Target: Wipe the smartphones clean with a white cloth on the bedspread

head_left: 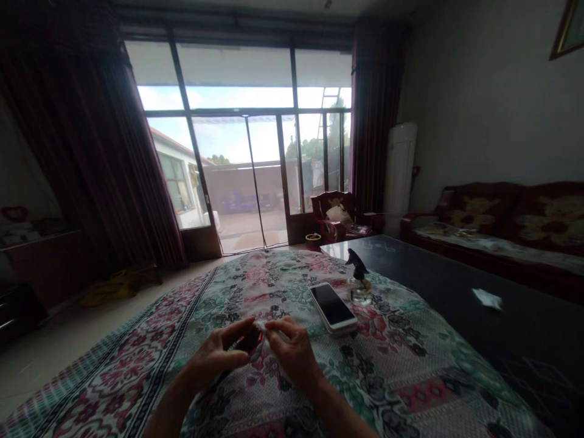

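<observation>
My left hand (218, 354) is closed round a small dark object with a red glint (249, 342), held just above the flowered cloth (387, 371). My right hand (292, 350) pinches a small white piece, perhaps a tissue or wipe (261, 326), against that dark object. The two hands meet at their fingertips over the near middle of the cloth. What the dark object is I cannot make out.
A white phone (333, 307) lies screen-up on the cloth beyond my right hand, beside a small glass spray bottle (358, 283). A dark glossy table (479, 328) carries a white scrap (487, 298). A sofa (511, 225) lines the right wall; an armchair (333, 213) stands by the glass doors.
</observation>
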Demonstrator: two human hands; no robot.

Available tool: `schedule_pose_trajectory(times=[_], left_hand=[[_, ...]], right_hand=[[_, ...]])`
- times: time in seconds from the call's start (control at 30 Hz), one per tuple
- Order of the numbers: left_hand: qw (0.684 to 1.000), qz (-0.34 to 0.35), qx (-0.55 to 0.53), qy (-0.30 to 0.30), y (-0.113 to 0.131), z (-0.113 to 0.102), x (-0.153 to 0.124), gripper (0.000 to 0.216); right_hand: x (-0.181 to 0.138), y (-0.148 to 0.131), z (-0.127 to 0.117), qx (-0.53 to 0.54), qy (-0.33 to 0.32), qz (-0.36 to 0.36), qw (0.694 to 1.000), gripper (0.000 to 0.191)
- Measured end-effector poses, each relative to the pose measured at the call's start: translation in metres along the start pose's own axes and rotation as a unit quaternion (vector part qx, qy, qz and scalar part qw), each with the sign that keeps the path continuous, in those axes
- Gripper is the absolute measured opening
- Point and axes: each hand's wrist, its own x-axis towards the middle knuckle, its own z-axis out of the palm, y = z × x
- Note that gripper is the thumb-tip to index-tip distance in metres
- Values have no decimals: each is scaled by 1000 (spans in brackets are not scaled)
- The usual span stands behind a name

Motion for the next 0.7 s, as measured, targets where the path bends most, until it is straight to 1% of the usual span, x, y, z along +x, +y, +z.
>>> schedule_pose_trajectory(times=[0.17,0.33,0.5,0.7], left_hand=[[1000,4,7,-1,1,3,2,64],[1000,-5,9,19,-2,3,3,66],[999,10,30,11,-2,5,4,63],[998,-15,-6,61,3,12,2,64]], right_hand=[[1,0,-2,-7,5,7,1000,18],[1,3,-2,3,-5,18,1000,18],[2,8,-2,19,4,33,999,19],[1,12,-1,26,-5,60,998,22]])
